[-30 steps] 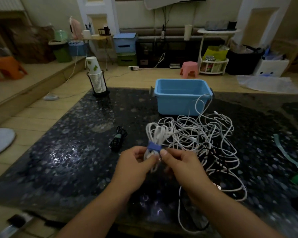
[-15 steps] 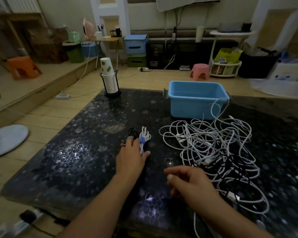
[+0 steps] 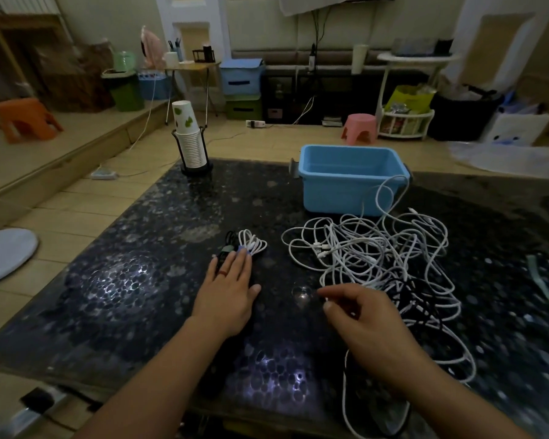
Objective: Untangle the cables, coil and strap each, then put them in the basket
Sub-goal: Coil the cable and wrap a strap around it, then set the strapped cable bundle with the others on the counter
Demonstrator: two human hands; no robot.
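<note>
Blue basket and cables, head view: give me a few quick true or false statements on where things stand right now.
1. The blue basket already holds a strapped coil. False: its visible inside shows no cable.
2. A white coil with a blue strap lies on the table beside a black coil. True.
3. The left hand lies flat, fingertips at the two coils. True.
4. The right hand grips the blue basket. False: it hangs above the table by the tangled white cables, fingers loosely curled, holding nothing that I can see.
5. All the cables are untangled. False: a big tangle remains in front of the basket.
</note>
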